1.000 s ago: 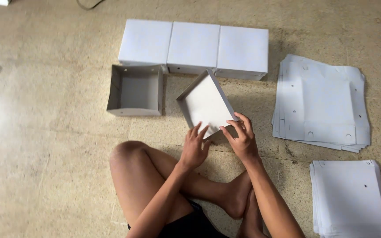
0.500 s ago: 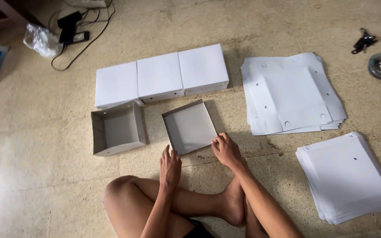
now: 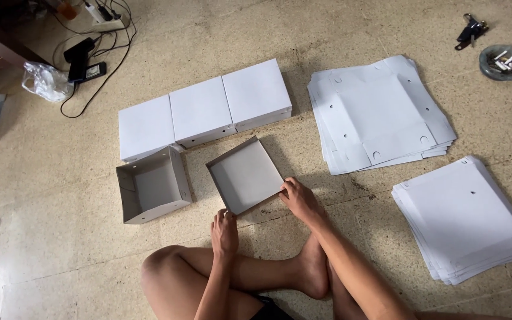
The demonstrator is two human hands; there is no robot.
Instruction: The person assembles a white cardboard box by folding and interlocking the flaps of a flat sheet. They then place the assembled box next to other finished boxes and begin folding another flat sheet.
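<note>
A shallow white box lid (image 3: 246,173) lies open side up on the floor in front of my crossed legs. My left hand (image 3: 224,232) rests at its near left corner, fingers touching the rim. My right hand (image 3: 298,198) holds its near right corner. To the left of the lid stands a deeper open white box (image 3: 152,191). Behind both, three closed white boxes (image 3: 204,110) sit side by side in a row.
A stack of flat die-cut white sheets (image 3: 378,113) lies to the right, with a second stack (image 3: 468,218) nearer me. Cables, a power strip (image 3: 103,14), a black device (image 3: 81,61) and a plastic bag (image 3: 45,81) are at far left. Keys (image 3: 470,29) and a small dish (image 3: 502,61) are at far right.
The lid went from tilted in both hands to lying flat on the floor. My view has swung up and back, bringing the cables and keys into sight.
</note>
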